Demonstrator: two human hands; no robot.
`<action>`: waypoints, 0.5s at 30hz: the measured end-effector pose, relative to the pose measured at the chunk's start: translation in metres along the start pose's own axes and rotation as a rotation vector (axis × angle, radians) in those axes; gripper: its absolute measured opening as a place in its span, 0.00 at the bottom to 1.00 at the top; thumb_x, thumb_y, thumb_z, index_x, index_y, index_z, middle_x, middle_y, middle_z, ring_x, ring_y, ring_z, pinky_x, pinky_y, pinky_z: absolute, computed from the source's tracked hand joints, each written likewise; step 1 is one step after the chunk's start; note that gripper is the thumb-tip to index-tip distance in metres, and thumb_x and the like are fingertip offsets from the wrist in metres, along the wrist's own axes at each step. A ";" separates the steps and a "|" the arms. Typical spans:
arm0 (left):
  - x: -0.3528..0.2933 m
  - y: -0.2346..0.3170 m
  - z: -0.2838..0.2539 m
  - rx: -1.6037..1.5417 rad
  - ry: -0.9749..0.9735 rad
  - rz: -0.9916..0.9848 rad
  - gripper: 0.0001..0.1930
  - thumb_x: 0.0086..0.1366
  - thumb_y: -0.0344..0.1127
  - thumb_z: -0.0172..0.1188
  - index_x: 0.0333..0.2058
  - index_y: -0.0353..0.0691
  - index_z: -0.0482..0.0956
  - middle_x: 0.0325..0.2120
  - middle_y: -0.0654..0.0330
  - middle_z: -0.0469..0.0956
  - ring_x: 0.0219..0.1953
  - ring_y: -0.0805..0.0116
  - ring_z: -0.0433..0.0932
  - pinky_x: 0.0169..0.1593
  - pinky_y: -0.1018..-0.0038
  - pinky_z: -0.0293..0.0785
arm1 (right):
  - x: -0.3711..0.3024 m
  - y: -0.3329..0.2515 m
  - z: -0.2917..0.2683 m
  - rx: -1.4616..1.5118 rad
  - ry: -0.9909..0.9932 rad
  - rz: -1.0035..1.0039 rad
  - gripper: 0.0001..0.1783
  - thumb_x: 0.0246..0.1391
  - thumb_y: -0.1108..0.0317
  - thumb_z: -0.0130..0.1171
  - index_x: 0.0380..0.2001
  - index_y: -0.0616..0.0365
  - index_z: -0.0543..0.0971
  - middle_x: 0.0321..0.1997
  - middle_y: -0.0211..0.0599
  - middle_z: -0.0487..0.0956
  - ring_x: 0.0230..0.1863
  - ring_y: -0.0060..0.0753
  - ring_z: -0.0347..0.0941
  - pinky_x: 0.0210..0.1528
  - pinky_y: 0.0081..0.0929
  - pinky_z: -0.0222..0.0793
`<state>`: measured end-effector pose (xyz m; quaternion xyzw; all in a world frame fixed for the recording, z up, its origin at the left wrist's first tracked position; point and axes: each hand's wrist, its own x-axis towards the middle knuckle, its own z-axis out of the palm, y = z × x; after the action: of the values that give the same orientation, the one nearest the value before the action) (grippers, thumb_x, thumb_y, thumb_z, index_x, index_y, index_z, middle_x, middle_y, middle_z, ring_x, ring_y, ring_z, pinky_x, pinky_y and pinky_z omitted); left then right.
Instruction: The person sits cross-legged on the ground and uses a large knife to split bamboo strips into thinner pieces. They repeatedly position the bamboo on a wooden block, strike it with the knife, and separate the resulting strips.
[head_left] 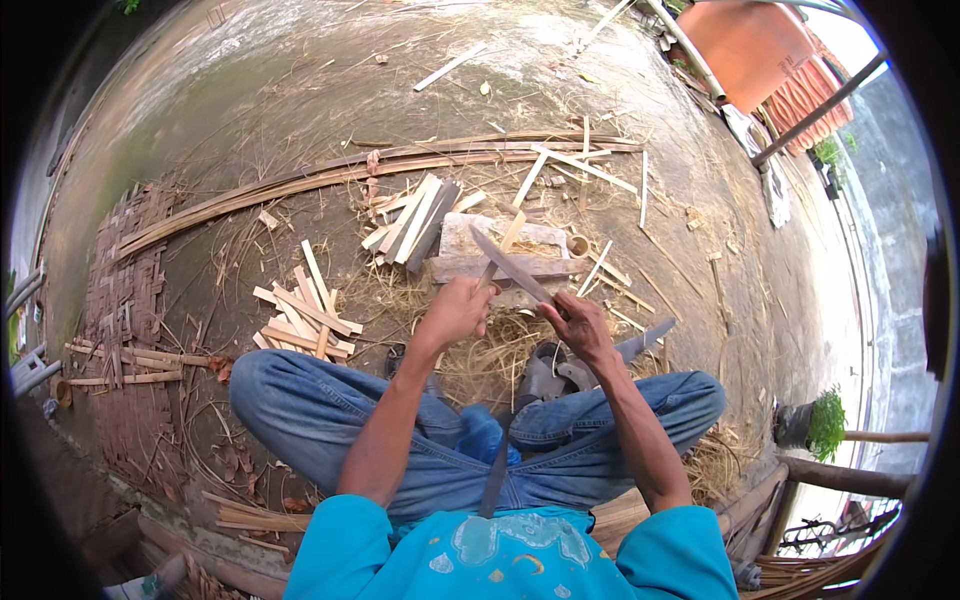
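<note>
My left hand [458, 312] is closed around the lower end of a pale bamboo strip [514, 231], which points up and away from me. In my right hand [582, 326] is a knife [508, 262] with a long grey blade. Its handle is mostly hidden by my fingers. The blade slants up to the left and crosses the strip just above my left hand. Beyond both hands lies a worn wooden block [540, 267] with a pale slab [540, 235] behind it.
Cut bamboo pieces lie in a pile [308, 315] at left and a stack [415, 225] farther off. Long split bamboo [300, 182] stretches across the ground behind. Shavings [480, 365] cover the ground between my legs. A broad grey blade [645, 340] rests by my right knee.
</note>
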<state>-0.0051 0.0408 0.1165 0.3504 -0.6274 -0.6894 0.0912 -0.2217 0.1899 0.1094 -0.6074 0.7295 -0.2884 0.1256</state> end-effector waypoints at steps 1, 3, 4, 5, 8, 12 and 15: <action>-0.006 0.008 0.002 0.029 -0.043 0.008 0.17 0.79 0.38 0.50 0.51 0.27 0.79 0.18 0.68 0.71 0.15 0.78 0.73 0.20 0.78 0.70 | 0.005 0.025 -0.002 0.027 0.038 0.168 0.25 0.67 0.48 0.61 0.28 0.62 0.76 0.16 0.39 0.70 0.18 0.37 0.63 0.24 0.38 0.60; -0.011 0.019 0.007 0.023 -0.082 0.012 0.18 0.80 0.39 0.50 0.52 0.27 0.78 0.17 0.69 0.69 0.15 0.79 0.73 0.20 0.78 0.70 | 0.015 0.055 -0.023 0.188 0.183 0.572 0.28 0.71 0.45 0.55 0.40 0.63 0.85 0.16 0.27 0.65 0.20 0.21 0.58 0.23 0.33 0.55; -0.015 0.022 0.007 -0.013 -0.067 0.003 0.19 0.80 0.39 0.50 0.52 0.27 0.78 0.17 0.70 0.69 0.15 0.79 0.73 0.20 0.78 0.70 | 0.019 0.055 -0.032 0.184 0.222 0.567 0.29 0.71 0.44 0.54 0.40 0.63 0.85 0.16 0.28 0.65 0.20 0.22 0.58 0.23 0.33 0.55; -0.015 0.024 0.007 -0.049 -0.054 -0.005 0.19 0.80 0.40 0.51 0.53 0.27 0.78 0.17 0.70 0.69 0.15 0.79 0.73 0.20 0.79 0.70 | 0.023 0.055 -0.038 0.178 0.263 0.563 0.29 0.71 0.44 0.54 0.41 0.63 0.86 0.16 0.28 0.66 0.20 0.22 0.58 0.23 0.32 0.55; -0.009 0.011 -0.005 -0.124 -0.025 -0.039 0.20 0.79 0.42 0.50 0.49 0.26 0.79 0.17 0.69 0.67 0.14 0.77 0.73 0.21 0.75 0.71 | 0.017 0.008 -0.035 0.149 0.091 0.287 0.27 0.70 0.47 0.57 0.34 0.64 0.81 0.15 0.35 0.68 0.20 0.26 0.63 0.24 0.33 0.60; -0.006 0.007 0.005 -0.245 -0.122 -0.094 0.25 0.80 0.48 0.50 0.54 0.27 0.77 0.17 0.71 0.66 0.15 0.79 0.73 0.17 0.81 0.65 | 0.002 0.009 0.000 0.076 0.092 0.336 0.28 0.69 0.47 0.57 0.25 0.61 0.76 0.14 0.44 0.71 0.17 0.36 0.67 0.23 0.39 0.61; 0.004 0.017 0.017 -0.409 -0.032 -0.137 0.26 0.80 0.52 0.48 0.52 0.29 0.77 0.18 0.71 0.67 0.17 0.78 0.75 0.18 0.81 0.64 | -0.006 0.059 0.034 0.283 0.189 0.772 0.32 0.67 0.40 0.59 0.26 0.62 0.79 0.13 0.33 0.69 0.19 0.24 0.68 0.22 0.32 0.60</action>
<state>-0.0233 0.0489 0.1302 0.3554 -0.4504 -0.8125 0.1032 -0.2500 0.1918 0.0469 -0.2371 0.8650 -0.3718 0.2393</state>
